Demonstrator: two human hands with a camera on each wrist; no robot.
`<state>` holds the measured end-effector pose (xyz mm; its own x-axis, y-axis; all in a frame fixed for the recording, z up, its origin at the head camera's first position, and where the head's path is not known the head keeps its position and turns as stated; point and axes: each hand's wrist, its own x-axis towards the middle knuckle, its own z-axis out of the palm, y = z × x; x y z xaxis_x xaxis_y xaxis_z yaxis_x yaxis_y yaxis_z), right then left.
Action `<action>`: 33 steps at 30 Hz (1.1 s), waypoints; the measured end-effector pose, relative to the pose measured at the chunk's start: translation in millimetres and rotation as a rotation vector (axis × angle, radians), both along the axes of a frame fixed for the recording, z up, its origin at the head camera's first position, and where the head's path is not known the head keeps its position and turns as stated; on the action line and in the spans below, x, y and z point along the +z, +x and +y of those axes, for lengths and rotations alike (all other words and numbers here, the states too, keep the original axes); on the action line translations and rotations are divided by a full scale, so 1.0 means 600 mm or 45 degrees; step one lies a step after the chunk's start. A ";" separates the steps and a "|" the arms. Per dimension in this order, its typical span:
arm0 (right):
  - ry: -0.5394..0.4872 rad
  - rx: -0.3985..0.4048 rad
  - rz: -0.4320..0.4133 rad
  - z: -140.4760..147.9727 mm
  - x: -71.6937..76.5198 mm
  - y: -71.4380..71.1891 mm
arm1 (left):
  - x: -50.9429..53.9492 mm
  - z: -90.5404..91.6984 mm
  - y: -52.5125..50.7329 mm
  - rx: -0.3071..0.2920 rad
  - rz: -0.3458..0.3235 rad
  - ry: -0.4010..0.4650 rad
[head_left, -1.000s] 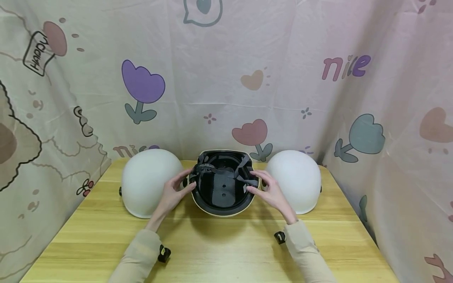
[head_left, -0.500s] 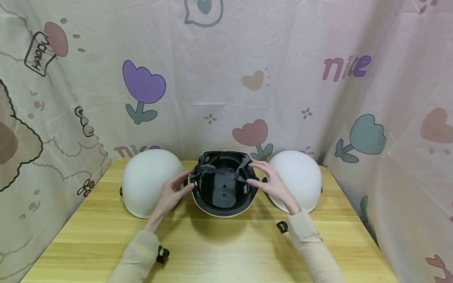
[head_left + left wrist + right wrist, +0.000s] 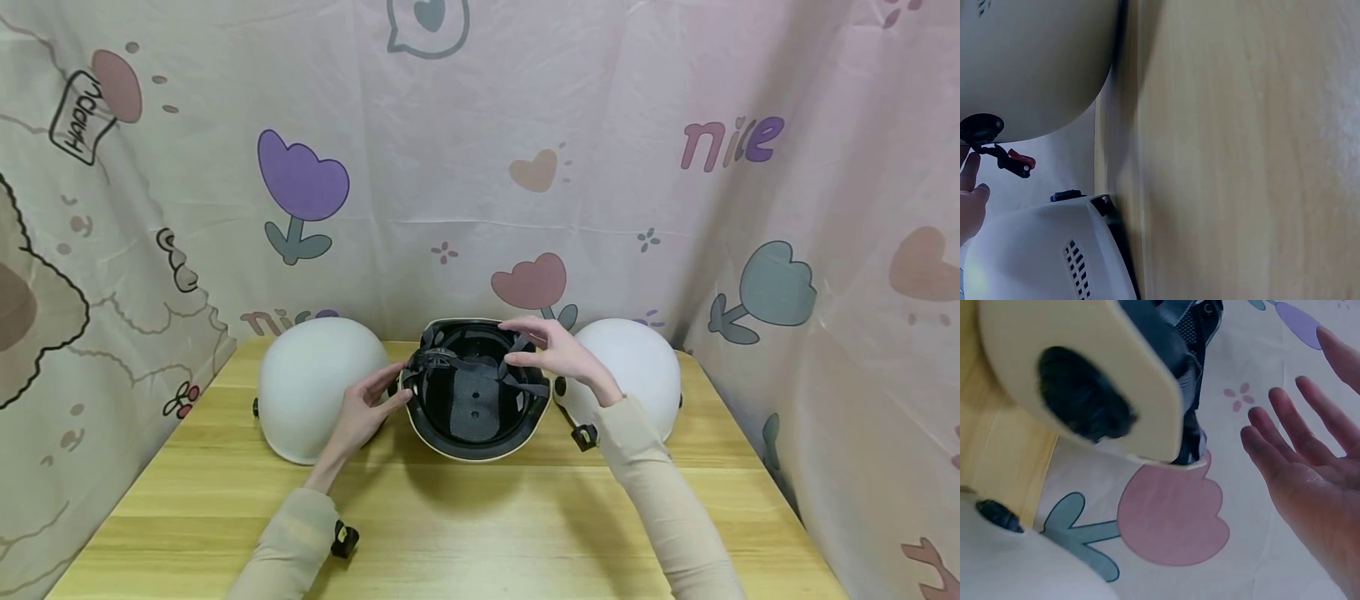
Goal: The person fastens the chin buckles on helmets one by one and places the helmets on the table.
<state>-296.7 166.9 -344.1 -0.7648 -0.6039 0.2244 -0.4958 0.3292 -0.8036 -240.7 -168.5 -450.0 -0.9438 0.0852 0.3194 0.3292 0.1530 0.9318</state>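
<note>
An upturned cream helmet (image 3: 474, 450) shows its black padded lining and grey chin straps in the head view, opening towards me. My left hand (image 3: 367, 406) holds its left rim, thumb and fingers at the edge. In the left wrist view the fingers (image 3: 971, 172) sit by a black side disc, where a buckle with a red tab (image 3: 1019, 161) hangs. Over the right side of the opening is my right hand (image 3: 555, 350), fingers extended. The right wrist view shows this hand apart from the helmet's shell (image 3: 1016, 337), its palm bare.
A white helmet (image 3: 318, 392) stands dome up on the left, and another white helmet (image 3: 630, 375) on the right. All rest on a wooden table (image 3: 465, 533), before a printed curtain (image 3: 450, 167). A small camera sits on each wrist.
My right hand has let go of the helmet's right rim and moved up and left over the opening. The left hand and the helmet have stayed nearly still.
</note>
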 end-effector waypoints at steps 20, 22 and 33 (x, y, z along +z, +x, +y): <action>0.125 0.179 -0.267 -0.099 -0.005 -0.063 | 0.000 -0.001 -0.001 0.002 -0.017 -0.036; 0.145 0.183 -0.260 -0.108 -0.014 -0.067 | 0.001 -0.001 -0.001 0.007 -0.027 -0.040; 0.203 0.147 -0.274 -0.132 -0.038 -0.082 | 0.001 0.000 -0.001 0.002 -0.015 -0.034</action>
<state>-345.8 87.5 -367.2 -0.7087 -0.7044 -0.0401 -0.3612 0.4110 -0.8370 -241.6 -168.7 -449.4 -0.9476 0.0924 0.3057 0.3178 0.1783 0.9312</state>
